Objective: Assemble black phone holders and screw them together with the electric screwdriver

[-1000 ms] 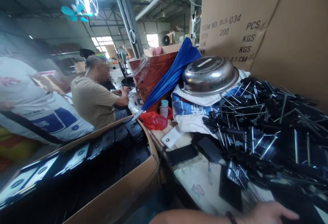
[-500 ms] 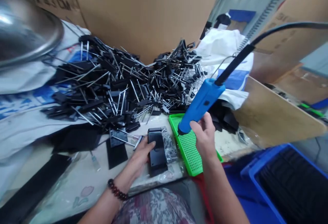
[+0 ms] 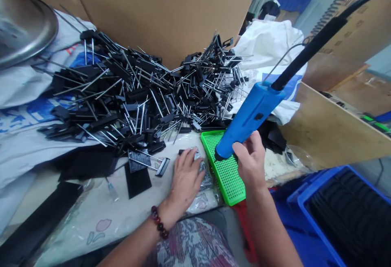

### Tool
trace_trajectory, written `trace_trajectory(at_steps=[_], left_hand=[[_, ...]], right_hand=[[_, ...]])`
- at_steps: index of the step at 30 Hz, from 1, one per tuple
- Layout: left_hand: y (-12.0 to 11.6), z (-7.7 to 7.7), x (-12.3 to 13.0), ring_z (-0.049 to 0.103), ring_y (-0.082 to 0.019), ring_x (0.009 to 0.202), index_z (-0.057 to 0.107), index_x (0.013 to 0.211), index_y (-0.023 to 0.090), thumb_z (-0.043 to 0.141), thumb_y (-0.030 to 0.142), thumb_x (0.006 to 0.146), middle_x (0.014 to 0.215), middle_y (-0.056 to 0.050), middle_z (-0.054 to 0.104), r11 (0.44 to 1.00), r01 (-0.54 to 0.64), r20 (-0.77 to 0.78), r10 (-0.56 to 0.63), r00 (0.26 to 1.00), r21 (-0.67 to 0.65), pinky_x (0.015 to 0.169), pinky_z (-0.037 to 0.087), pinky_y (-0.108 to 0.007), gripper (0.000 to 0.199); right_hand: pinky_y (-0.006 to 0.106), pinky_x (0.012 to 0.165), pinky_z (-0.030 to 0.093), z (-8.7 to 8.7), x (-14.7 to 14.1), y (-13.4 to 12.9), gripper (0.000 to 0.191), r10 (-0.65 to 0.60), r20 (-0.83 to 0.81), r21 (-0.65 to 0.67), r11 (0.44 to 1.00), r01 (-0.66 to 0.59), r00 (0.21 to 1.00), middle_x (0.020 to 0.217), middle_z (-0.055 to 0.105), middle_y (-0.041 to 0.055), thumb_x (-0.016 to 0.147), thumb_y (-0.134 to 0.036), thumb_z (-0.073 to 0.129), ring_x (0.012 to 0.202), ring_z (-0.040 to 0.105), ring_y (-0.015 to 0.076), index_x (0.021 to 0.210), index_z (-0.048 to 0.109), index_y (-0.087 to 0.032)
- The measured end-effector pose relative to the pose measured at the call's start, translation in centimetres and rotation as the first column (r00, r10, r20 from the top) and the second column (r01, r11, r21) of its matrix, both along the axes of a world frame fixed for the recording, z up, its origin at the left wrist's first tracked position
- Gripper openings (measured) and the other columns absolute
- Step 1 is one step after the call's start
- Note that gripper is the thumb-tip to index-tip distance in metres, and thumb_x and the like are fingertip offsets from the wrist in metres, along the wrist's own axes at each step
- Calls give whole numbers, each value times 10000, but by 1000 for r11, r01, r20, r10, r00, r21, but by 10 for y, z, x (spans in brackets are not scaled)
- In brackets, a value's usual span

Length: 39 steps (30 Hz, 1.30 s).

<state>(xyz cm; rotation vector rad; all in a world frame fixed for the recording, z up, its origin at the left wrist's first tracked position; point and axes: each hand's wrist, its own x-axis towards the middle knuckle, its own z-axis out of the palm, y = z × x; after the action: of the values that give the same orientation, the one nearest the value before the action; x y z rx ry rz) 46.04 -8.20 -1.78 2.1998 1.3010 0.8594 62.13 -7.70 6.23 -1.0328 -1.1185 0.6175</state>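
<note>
My right hand (image 3: pixel 252 159) is wrapped round the lower part of a blue electric screwdriver (image 3: pixel 246 120), which hangs tilted, tip down, over a green perforated tray (image 3: pixel 229 179). My left hand (image 3: pixel 186 175) lies palm down with its fingers stretched out over a black block (image 3: pixel 182 151); only a small far edge of that block shows. Under and beside these fingers is a clear plastic bag (image 3: pixel 207 177) of small metal parts. Just left of the hand rests a two-rod piece with a dark end bar (image 3: pixel 163 166).
Behind is a large pile of black parts with metal rods (image 3: pixel 152 91), against a cardboard box (image 3: pixel 171 14). A metal lamp shade (image 3: pixel 27 26) overhangs the left. Black flat pieces (image 3: pixel 137 183) lie on the table. A blue crate (image 3: pixel 308 214) stands at the lower right.
My left hand has moved right, from the left side of the black block to on top of it, and its fingers have spread. The screwdriver has shifted slightly right with my right hand.
</note>
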Motion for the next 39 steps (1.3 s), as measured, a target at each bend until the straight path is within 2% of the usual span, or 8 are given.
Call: trace_trajectory(at_steps=[8, 13, 21, 26, 29, 33, 36, 39], left_hand=[[12, 16, 64, 498, -311, 1204, 684, 958, 202, 505, 187, 908, 1171, -99, 650, 946, 317, -104, -323, 941, -70, 1061, 320, -603, 187], [0, 17, 62, 370, -345, 1347, 613, 1140, 197, 546, 212, 876, 1429, -130, 474, 924, 375, -126, -382, 915, -80, 1093, 280, -630, 272], [-3, -14, -16, 362, -347, 1358, 483, 1312, 139, 600, 280, 807, 1472, -176, 416, 978, -124, -126, 103, 987, -170, 1102, 320, -544, 538], [-2, -16, -27, 424, -320, 1320, 469, 1315, 143, 575, 168, 720, 1428, -164, 462, 939, -155, 112, 197, 974, -309, 1100, 340, -501, 605], [-4, -5, -37, 539, -313, 1207, 415, 1352, 164, 616, 245, 715, 1333, -163, 539, 816, -107, 324, 341, 882, -568, 980, 460, -462, 673], [-12, 5, -49, 455, -312, 1310, 397, 1334, 172, 686, 308, 684, 1392, -172, 510, 741, 80, 591, 460, 662, -666, 994, 441, -402, 724], [-20, 10, -53, 434, -295, 1333, 423, 1304, 190, 723, 326, 699, 1409, -160, 505, 729, 173, 683, 492, 540, -662, 1058, 383, -400, 690], [-28, 12, -59, 458, -284, 1315, 463, 1277, 213, 739, 332, 728, 1401, -132, 521, 747, 195, 736, 510, 445, -636, 1044, 409, -383, 625]], right_hand=[[308, 646, 543, 2, 22, -21, 337, -90, 104, 7, 996, 90, 990, 864, 642, 5, 722, -315, 757, 732, 616, 175, 1011, 597, -250], [308, 637, 530, 4, 45, -27, 297, -283, 180, 33, 959, 282, 942, 817, 633, 11, 715, -337, 751, 732, 608, 184, 951, 614, -222], [321, 663, 516, -10, 46, -20, 321, -349, 175, 20, 936, 351, 921, 858, 643, 20, 732, -342, 741, 761, 606, 187, 1003, 634, -205], [329, 698, 523, -13, 34, -14, 370, -323, 167, -7, 945, 328, 932, 917, 665, 32, 728, -332, 758, 804, 632, 193, 1053, 625, -213], [324, 708, 517, -17, 22, -22, 254, -364, 228, 25, 930, 368, 903, 883, 660, 34, 791, -316, 708, 770, 628, 178, 1008, 633, -207], [316, 662, 518, -34, -13, -36, 178, -34, 215, -181, 981, 74, 976, 831, 650, 39, 851, -345, 644, 732, 621, 184, 971, 637, -213], [335, 721, 540, -52, -52, -39, 416, 374, -4, -364, 863, -350, 927, 1056, 642, 79, 830, -422, 660, 872, 634, 214, 1192, 563, -241], [330, 813, 528, -65, -83, -33, 481, 505, -166, -409, 746, -525, 847, 1168, 598, 73, 851, -451, 632, 947, 606, 198, 1278, 510, -268]])
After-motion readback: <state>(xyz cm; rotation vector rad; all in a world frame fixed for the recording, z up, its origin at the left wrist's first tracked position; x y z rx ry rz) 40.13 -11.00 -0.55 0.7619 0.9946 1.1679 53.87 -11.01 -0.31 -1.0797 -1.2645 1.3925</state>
